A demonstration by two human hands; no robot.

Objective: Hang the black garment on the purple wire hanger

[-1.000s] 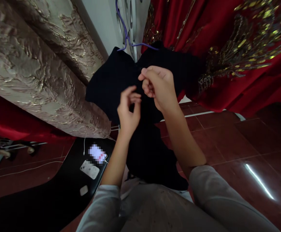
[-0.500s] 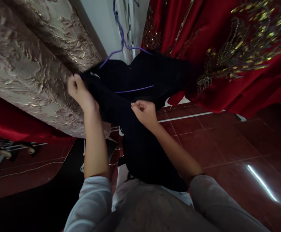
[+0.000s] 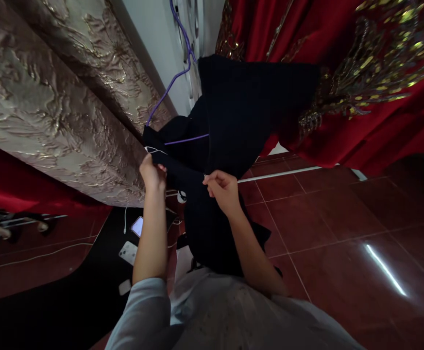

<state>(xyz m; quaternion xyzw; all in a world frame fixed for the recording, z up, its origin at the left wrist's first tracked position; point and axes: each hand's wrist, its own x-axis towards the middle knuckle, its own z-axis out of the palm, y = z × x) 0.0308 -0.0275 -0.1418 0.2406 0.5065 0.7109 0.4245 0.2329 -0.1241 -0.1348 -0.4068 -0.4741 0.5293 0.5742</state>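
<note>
A dark navy garment (image 3: 241,107) hangs on a purple wire hanger (image 3: 178,76), its front partly opened so that the hanger's lower bar shows inside. My left hand (image 3: 154,174) is closed on the garment's left edge, just below a thin white loop at its shoulder. At the middle of the garment, my right hand (image 3: 223,190) pinches the front edge; a tiny pale fitting shows at its fingertips, too small to make out. The cloth drapes down between my forearms toward my body. The hanger's right arm is hidden behind the raised right side of the garment.
Beige embossed fabric (image 3: 62,116) hangs close on the left. Red cloth with gold sequins (image 3: 372,121) hangs on the right. Phones, one with a rear camera cluster (image 3: 127,253), lie on a black surface (image 3: 69,301) at lower left. A white rail (image 3: 292,174) runs above red floor tiles.
My left hand has moved right and down with the garment's left edge. The garment's right side has risen and folded over the hanger. My right hand has shifted slightly down.
</note>
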